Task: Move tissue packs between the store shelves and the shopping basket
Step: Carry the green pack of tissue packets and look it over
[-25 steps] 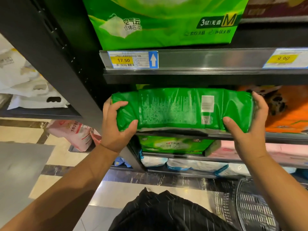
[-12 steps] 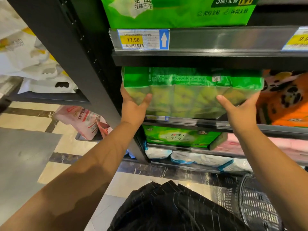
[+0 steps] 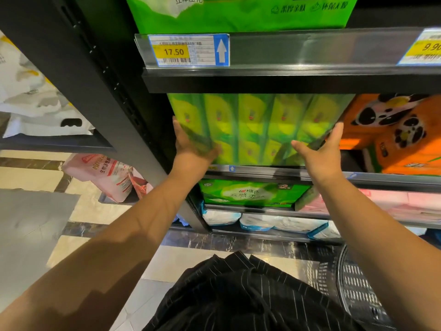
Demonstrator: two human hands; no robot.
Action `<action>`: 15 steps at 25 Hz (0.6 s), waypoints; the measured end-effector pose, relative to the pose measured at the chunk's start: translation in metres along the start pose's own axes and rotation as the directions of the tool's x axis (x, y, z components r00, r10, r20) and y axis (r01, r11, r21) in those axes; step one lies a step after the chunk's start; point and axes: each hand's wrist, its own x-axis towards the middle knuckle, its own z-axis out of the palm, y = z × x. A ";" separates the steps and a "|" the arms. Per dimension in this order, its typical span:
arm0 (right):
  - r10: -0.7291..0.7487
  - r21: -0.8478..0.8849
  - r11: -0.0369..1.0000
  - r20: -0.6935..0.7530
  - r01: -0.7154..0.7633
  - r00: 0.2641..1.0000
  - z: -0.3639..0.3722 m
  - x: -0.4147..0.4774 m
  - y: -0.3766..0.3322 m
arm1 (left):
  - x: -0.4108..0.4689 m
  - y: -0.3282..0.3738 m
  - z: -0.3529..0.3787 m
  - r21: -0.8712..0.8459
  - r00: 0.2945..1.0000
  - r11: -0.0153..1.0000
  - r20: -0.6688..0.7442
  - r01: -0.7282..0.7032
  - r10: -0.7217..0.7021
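A large green tissue pack [image 3: 260, 125] stands on the middle shelf [image 3: 274, 174], tilted with its yellow-green face toward me and its top under the shelf above. My left hand [image 3: 191, 149] grips its lower left corner, fingers behind the wrap. My right hand [image 3: 319, 154] holds its lower right edge, thumb on the front and fingers up the side. The dark shopping basket [image 3: 358, 290] stands on the floor at the bottom right, partly cut off by the frame.
An orange panda-print pack [image 3: 393, 134] sits right beside the green one. Above is another green pack [image 3: 238, 13] over a 17.50 price tag [image 3: 188, 50]. Lower shelves hold green [image 3: 250, 193], pink [image 3: 401, 204] and white packs. A black upright [image 3: 100, 87] borders the left.
The pack has gone deeper onto the middle shelf and turned its face toward me. Both hands slid from its ends down to its lower corners.
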 end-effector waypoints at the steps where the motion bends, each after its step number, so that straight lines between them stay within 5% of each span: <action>1: -0.006 -0.018 1.000 -0.014 0.006 1.000 0.001 0.000 0.001 | -0.005 -0.006 0.003 -0.004 1.000 1.000 0.012 0.026 -0.026; 8: 0.013 0.016 1.000 -0.112 -0.012 0.994 0.030 0.010 -0.010 | 0.014 -0.009 0.018 -0.162 0.997 0.984 0.013 0.076 -0.075; 15: 0.186 -0.068 0.979 -0.080 -0.191 0.979 0.048 0.032 -0.022 | 0.020 -0.002 0.016 -0.022 0.995 0.995 -0.002 0.095 -0.095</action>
